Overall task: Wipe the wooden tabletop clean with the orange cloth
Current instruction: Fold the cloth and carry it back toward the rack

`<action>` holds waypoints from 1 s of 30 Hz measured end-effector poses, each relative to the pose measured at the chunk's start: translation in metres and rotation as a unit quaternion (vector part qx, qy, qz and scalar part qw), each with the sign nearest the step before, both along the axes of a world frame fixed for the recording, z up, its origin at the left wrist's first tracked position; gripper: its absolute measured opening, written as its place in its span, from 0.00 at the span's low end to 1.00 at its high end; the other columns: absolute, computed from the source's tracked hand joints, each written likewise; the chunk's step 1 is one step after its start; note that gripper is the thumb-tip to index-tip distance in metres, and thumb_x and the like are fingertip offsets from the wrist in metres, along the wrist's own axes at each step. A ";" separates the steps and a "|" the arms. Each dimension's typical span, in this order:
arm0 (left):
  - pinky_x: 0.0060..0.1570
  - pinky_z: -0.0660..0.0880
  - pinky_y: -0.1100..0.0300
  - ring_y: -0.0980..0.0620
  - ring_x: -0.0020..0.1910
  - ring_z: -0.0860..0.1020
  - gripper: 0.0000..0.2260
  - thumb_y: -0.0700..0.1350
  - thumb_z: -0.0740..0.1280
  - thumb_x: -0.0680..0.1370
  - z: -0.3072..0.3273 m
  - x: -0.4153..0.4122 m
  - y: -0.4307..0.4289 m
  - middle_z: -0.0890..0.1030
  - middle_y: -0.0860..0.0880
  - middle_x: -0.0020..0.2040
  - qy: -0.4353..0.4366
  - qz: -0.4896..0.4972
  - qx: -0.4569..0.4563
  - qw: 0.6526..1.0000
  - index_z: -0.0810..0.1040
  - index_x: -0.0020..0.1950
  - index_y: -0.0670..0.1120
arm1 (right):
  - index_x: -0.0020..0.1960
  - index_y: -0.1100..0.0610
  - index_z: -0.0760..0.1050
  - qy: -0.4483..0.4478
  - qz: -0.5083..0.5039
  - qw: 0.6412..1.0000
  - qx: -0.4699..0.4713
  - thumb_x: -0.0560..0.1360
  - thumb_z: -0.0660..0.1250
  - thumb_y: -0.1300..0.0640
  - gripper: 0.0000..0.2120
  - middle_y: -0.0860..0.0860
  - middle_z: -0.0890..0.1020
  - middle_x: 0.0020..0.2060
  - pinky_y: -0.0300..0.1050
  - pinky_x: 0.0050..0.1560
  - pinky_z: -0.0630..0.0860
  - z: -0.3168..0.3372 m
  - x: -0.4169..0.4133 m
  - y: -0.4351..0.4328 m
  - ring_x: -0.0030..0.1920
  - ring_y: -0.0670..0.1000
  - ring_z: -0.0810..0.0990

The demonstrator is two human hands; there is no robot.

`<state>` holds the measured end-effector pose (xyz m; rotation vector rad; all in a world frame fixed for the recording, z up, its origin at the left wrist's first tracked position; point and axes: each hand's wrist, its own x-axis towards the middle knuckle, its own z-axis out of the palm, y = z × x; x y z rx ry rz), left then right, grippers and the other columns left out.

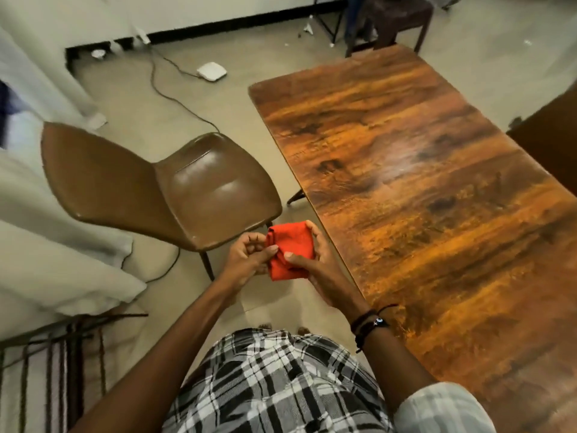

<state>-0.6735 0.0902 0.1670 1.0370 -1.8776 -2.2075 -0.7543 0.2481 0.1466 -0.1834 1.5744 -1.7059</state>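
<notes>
Orange cloth [290,245] pinched by left hand [245,259] and right hand [315,260] fingers [313,230].

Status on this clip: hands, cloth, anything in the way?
Both gripping: left hand, right hand on the folded orange cloth. Cloth in air beside the wooden tabletop, not yet touching. Only a brown chair nearby, off left.

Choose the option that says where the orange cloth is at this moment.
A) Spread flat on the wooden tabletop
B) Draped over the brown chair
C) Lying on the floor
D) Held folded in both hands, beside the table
D: the left hand and right hand both grip the folded orange cloth, off the edge of the wooden tabletop.
</notes>
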 end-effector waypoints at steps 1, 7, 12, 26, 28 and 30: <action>0.32 0.78 0.64 0.55 0.37 0.80 0.09 0.35 0.70 0.76 0.003 -0.001 0.002 0.79 0.48 0.42 0.008 0.024 -0.004 1.000 0.75 0.49 0.47 | 0.80 0.46 0.52 0.009 0.041 0.999 0.002 0.68 0.79 0.57 0.50 0.47 0.69 0.71 0.48 0.62 0.79 0.001 -0.003 0.001 0.67 0.48 0.75; 0.48 0.78 0.57 0.50 0.49 0.81 0.12 0.37 0.72 0.75 0.012 0.009 0.005 0.83 0.45 0.50 0.039 0.122 -0.053 0.990 0.78 0.56 0.47 | 0.82 0.47 0.55 0.228 0.234 0.941 0.084 0.72 0.78 0.50 0.46 0.52 0.65 0.76 0.32 0.69 0.68 -0.003 -0.013 -0.014 0.77 0.51 0.64; 0.41 0.78 0.66 0.61 0.42 0.82 0.13 0.39 0.74 0.75 0.024 0.030 0.008 0.84 0.48 0.48 0.028 0.205 -0.105 0.973 0.79 0.59 0.44 | 0.67 0.46 0.78 0.321 0.297 0.896 0.074 0.72 0.72 0.36 0.26 0.48 0.78 0.63 0.59 0.60 0.78 -0.006 -0.006 -0.038 0.65 0.51 0.75; 0.43 0.77 0.69 0.63 0.42 0.81 0.22 0.32 0.73 0.73 0.052 0.150 -0.011 0.83 0.50 0.50 0.002 0.328 -0.163 0.930 0.77 0.65 0.44 | 0.53 0.66 0.84 0.290 0.480 0.826 -0.056 0.79 0.70 0.64 0.07 0.44 0.85 0.39 0.32 0.41 0.75 0.039 0.040 -0.119 0.38 0.37 0.82; 0.43 0.77 0.70 0.60 0.43 0.80 0.22 0.32 0.73 0.73 0.053 0.168 -0.018 0.83 0.48 0.51 -0.021 0.334 -0.189 0.923 0.77 0.66 0.43 | 0.53 0.66 0.84 0.333 0.472 0.814 -0.054 0.79 0.69 0.65 0.07 0.41 0.83 0.37 0.29 0.38 0.73 0.040 0.044 -0.131 0.35 0.35 0.80; 0.42 0.76 0.72 0.56 0.45 0.79 0.21 0.33 0.73 0.74 0.054 0.189 -0.025 0.82 0.47 0.53 -0.068 0.329 -0.239 0.911 0.78 0.66 0.44 | 0.53 0.63 0.84 0.377 0.460 0.803 -0.030 0.79 0.70 0.64 0.06 0.39 0.81 0.35 0.29 0.36 0.72 0.038 0.048 -0.144 0.34 0.35 0.79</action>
